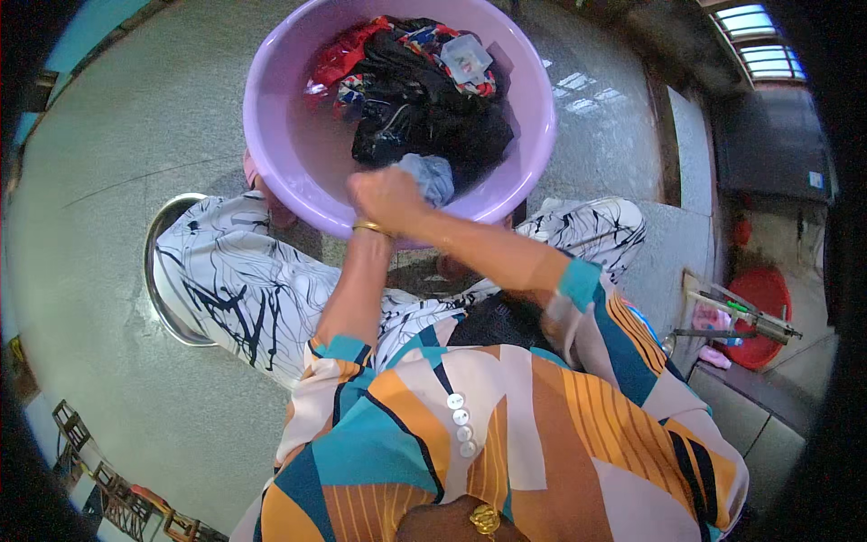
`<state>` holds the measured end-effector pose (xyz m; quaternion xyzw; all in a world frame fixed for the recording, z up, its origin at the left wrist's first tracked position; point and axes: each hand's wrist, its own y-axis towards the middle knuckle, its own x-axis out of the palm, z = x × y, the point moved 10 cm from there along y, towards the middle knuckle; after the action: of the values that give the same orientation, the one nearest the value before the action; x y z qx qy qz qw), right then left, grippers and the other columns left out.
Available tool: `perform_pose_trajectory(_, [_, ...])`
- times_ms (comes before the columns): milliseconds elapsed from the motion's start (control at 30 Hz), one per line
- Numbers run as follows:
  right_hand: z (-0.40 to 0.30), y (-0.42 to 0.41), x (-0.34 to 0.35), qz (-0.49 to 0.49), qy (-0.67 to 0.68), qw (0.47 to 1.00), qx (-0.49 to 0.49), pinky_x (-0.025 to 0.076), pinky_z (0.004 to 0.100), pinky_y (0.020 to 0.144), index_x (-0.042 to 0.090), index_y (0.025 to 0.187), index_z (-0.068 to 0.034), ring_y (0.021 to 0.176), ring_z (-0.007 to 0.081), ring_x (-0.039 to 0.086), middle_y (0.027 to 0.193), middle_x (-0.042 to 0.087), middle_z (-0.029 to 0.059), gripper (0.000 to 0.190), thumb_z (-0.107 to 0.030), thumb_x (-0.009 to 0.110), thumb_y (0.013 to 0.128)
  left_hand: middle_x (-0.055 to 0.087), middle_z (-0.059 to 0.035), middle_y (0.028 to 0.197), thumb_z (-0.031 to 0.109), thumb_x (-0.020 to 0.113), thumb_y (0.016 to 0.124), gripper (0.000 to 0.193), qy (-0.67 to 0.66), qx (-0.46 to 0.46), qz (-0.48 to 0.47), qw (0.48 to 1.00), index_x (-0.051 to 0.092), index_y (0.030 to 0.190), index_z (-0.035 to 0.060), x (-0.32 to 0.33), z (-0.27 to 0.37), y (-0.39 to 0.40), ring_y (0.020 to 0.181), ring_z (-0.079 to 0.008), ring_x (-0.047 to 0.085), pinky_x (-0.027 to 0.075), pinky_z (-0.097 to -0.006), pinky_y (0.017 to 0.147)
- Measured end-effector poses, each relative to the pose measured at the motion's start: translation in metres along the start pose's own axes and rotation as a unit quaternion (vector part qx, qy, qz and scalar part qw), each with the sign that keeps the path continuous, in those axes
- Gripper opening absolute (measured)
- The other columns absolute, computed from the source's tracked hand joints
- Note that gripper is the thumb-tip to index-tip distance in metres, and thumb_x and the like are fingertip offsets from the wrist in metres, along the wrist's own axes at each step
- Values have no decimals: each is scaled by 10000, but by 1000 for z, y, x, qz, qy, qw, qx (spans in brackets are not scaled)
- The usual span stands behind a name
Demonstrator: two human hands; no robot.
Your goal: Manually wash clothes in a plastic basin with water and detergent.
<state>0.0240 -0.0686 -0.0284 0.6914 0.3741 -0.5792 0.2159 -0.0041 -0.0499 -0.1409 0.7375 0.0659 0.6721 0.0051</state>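
Note:
A lilac plastic basin [264,115] stands in front of me with wet clothes in brownish water. Over its near rim my right hand [396,193] is closed, blurred, with a bunched light blue-grey cloth [430,177] bulging out beside it. My left hand [362,193], with a gold bracelet at the wrist, meets the right one; it is mostly covered, so its fingers and what they hold are hidden. Beyond lie black garments [433,122], a red cloth [349,51] and a patterned cloth [423,37]. A small clear plastic box [466,59] rests on the pile.
My knees, in patterned white trousers, flank the basin. A round metal-rimmed vessel [162,318] stands on the floor, partly behind the knee at the left. Off to the right are a red basin [765,291] and a low tiled ledge [731,400]. Wooden chairs [112,481] show at the lower left.

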Motion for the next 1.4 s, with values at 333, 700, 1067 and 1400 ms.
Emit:
perform_pose_trajectory(333, [-20, -11, -17, 70, 36, 996, -47, 485, 396, 496, 584, 621, -56, 572, 272, 607, 622, 592, 142, 224, -196, 467, 751, 537, -97, 1014, 453, 236, 879, 469, 170, -62, 388, 904, 462, 1066, 87, 26, -20, -5, 951, -246, 511, 392, -380, 842])
perform_pose_trajectory(700, [-16, -11, 0, 36, 59, 998, -8, 496, 410, 529, 617, 711, -52, 643, 287, 618, 694, 612, 148, 172, -169, 491, 702, 561, -43, 984, 374, 298, 892, 336, 151, 110, -184, 965, 485, 1068, 158, 117, 2, 3, 941, -224, 520, 405, -426, 775])
perform_pose_trajectory(1067, [-21, -12, -6, 36, 0, 998, -48, 483, 392, 471, 573, 663, -68, 570, 270, 604, 628, 589, 125, 170, -207, 503, 732, 497, -91, 1101, 471, 199, 877, 504, -226, -155, 72, 959, 431, 1137, 106, 28, -47, 16, 1007, -254, 477, 367, -410, 879])
perform_pose_trajectory(1400, [2, -14, -13, 21, 8, 1000, 19, 475, 390, 450, 563, 734, -68, 563, 264, 606, 612, 591, 108, 169, -235, 536, 724, 407, -102, 1238, 416, 267, 868, 468, 97, -92, 321, 938, 379, 1211, 117, 7, -27, 1, 1101, -251, 417, 331, -397, 906])
